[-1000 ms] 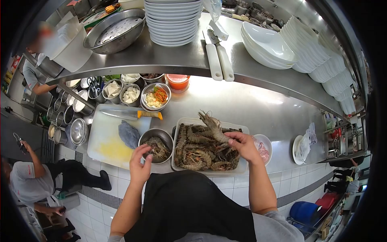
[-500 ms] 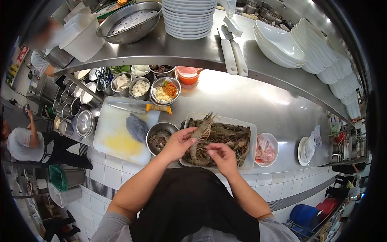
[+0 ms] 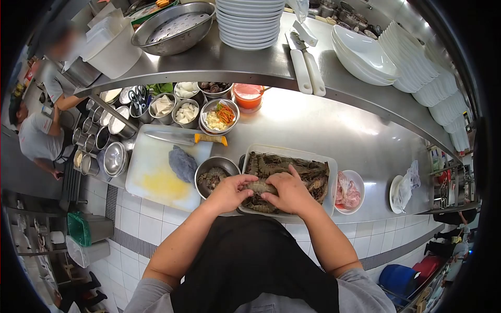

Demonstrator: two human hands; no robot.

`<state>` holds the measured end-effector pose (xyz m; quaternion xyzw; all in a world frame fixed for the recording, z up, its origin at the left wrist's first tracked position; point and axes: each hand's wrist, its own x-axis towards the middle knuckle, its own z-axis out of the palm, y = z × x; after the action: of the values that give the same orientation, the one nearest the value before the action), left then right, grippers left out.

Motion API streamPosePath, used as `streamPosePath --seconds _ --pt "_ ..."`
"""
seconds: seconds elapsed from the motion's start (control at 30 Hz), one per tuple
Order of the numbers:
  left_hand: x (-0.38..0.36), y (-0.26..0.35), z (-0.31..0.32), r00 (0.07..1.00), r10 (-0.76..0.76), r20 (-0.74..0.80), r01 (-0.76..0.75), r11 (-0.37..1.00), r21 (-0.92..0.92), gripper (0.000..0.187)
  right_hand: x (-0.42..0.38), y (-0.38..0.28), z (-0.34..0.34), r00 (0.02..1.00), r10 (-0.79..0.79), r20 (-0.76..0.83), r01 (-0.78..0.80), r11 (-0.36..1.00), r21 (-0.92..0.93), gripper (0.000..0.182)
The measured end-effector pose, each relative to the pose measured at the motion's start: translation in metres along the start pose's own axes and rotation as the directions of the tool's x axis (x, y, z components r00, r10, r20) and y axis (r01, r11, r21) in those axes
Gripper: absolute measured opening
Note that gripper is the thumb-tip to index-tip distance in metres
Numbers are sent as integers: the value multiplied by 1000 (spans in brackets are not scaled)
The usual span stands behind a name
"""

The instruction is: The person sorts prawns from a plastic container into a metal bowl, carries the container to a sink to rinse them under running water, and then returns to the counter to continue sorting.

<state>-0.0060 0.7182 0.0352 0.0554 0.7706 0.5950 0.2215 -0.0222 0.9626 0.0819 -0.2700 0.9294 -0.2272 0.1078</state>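
Note:
A grey-brown shrimp (image 3: 259, 187) is held level between my two hands, over the near side of a white tray (image 3: 330, 177) full of whole shrimp. My left hand (image 3: 233, 192) pinches its left end with thumb and fingers. At its other end my right hand (image 3: 287, 191) grips it, fingers over the top and thumb below. Just left of the tray stands a steel bowl (image 3: 198, 180) with several shrimp in it. On the tray's right is a white bowl (image 3: 361, 182) of pale pink meat.
A cutting board (image 3: 138, 172) with a knife (image 3: 175, 137) and a grey cloth (image 3: 182, 163) lies left. Ingredient bowls (image 3: 218, 116) stand behind it. An overhead shelf (image 3: 250, 68) carries plates (image 3: 250, 23), a colander (image 3: 172, 28) and two white-handled tools. Two people stand at far left.
The shrimp has gone from upright to level and lower. My right hand has closed on its right end. At far left, the people have shifted position. The whole view has shifted slightly.

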Motion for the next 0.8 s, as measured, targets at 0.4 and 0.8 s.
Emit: streamPosePath --seconds 0.4,0.8 --pt "-15 -5 -8 969 -109 -221 89 991 -100 32 15 9 75 938 333 99 -183 229 956 24" --pt "-10 -19 1 904 252 -345 -168 953 253 31 -16 102 49 883 466 -47 -287 619 731 37"
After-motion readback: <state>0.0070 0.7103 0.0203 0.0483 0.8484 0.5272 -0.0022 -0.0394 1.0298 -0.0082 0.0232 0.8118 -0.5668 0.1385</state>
